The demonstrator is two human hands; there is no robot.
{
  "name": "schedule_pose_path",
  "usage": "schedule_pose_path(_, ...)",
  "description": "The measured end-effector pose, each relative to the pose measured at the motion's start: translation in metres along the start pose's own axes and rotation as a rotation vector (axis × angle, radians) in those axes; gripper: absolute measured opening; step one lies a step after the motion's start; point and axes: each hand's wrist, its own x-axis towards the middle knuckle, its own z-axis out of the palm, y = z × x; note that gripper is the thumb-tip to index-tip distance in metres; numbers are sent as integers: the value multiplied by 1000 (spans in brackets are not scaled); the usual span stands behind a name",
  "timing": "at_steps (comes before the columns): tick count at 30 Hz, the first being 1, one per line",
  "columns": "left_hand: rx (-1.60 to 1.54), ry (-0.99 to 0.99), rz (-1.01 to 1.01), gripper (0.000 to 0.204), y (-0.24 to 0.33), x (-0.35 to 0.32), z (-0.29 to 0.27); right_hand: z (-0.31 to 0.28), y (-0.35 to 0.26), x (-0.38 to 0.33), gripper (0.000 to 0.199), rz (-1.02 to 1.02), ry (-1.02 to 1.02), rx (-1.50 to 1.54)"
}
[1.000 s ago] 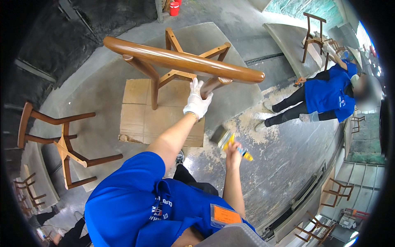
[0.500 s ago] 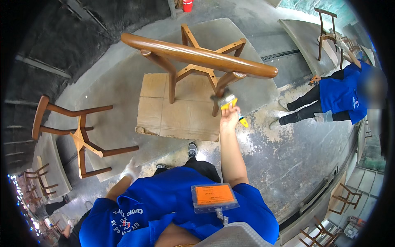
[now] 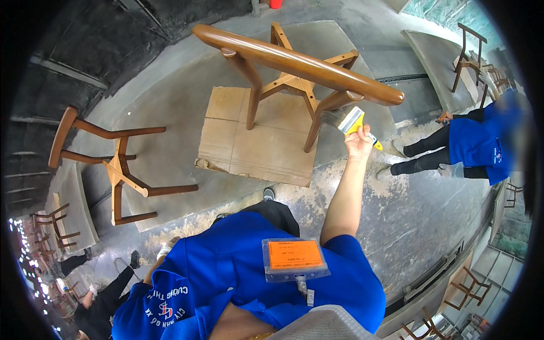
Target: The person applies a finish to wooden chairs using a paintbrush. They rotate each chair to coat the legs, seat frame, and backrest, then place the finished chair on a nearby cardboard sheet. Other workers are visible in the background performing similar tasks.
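Note:
My right hand (image 3: pixel 358 143) is wrapped round the yellow handle of a wide flat paintbrush (image 3: pixel 353 120). The dark bristles are at the right upright of a brown wooden chair frame (image 3: pixel 297 63), below its curved back rail; from this angle I cannot tell whether they touch. A flattened cardboard sheet (image 3: pixel 228 133) lies beneath the chair frame on a grey platform. Low beside my body, my left hand (image 3: pixel 166 248) wears a white glove and is mostly hidden by my blue shirt, so its fingers do not show.
A second wooden chair frame (image 3: pixel 117 165) stands to the left on the platform (image 3: pixel 170 207). At the right, a co-worker in a blue shirt (image 3: pixel 475 141) stands near another chair (image 3: pixel 469 62). A red bucket (image 3: pixel 275 3) sits at the far edge. More people and chairs appear lower left.
My right hand has carried the brush higher and to the right, nearer the back rail. My gloved left hand has drawn back toward my body. The whole view has shifted slightly.

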Motion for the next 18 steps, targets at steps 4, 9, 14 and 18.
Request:
schedule_pose_path(4,-34,0,6,68,-4,-3,0,4,2,14,28,352,514,-317)
schedule_pose_path(9,-56,5,8,68,-4,-9,0,22,65,-15,30,-127,539,-410)
schedule_pose_path(14,-78,9,15,68,-3,-17,3,33,108,-57,27,-337,332,229)
schedule_pose_path(18,-107,8,37,69,-10,-17,8,-7,138,-67,22,-324,847,74)
